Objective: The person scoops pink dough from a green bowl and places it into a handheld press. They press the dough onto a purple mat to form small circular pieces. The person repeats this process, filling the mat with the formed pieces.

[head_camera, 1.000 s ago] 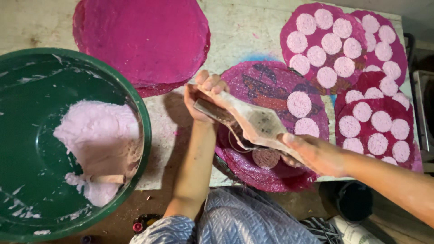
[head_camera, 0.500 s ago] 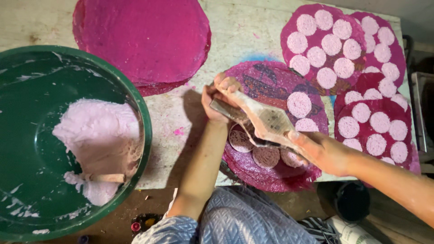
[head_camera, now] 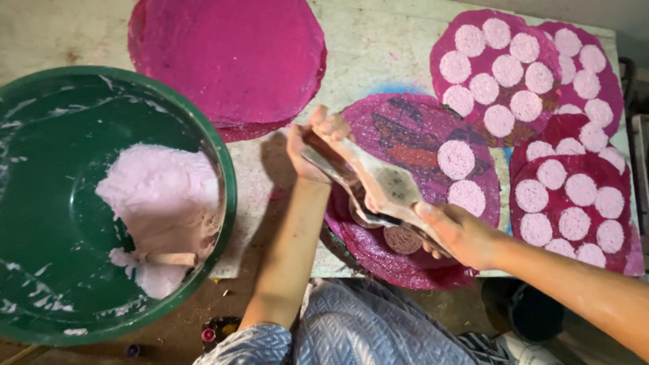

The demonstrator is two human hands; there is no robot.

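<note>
Pink dough [head_camera: 159, 196] fills green basin [head_camera: 61, 270]; both hands [head_camera: 307, 145] [head_camera: 460, 233] clamp a metal press [head_camera: 378, 186] over magenta mat [head_camera: 405, 142].

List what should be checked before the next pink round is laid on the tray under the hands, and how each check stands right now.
1. Left hand grips the floppy sheet: ok.
2. Right hand grips its other end: ok.
3. Sheet lies over the magenta tray: ok.
4. Bare space on that tray: ok, upper left part is bare.
5. Pink paste left in the green basin: ok.
6. What lies under the sheet: cannot tell.
</note>
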